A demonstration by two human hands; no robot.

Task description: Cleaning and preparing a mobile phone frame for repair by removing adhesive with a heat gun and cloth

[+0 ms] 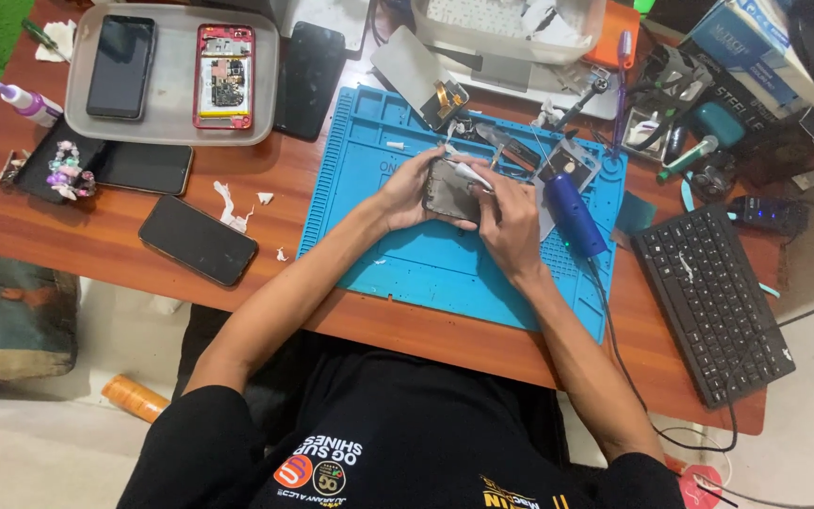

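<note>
Pinching a white scrap (468, 173) at its fingertips, the right hand (511, 221) presses it onto the top face of a dark phone part (447, 191), while the left hand (409, 188) clamps that part by its left edge, thumb across the near face. The part thus sits between the two hands, raised a little above the blue mat (426, 254), its far end tilted away from the person.

Judged from this hold, the main risk is a slip: the left-hand grip is on one edge only, so hard rubbing from the right could twist the part loose and drop it on the mat. Too much pressure might also flex or crack it.

Just right of the right hand lies a blue tool (572, 212) with its cord; a stray elbow could snag it. A keyboard (713, 302) sits farther right, and a tray (82, 94) with phones stands well apart at upper left.
</note>
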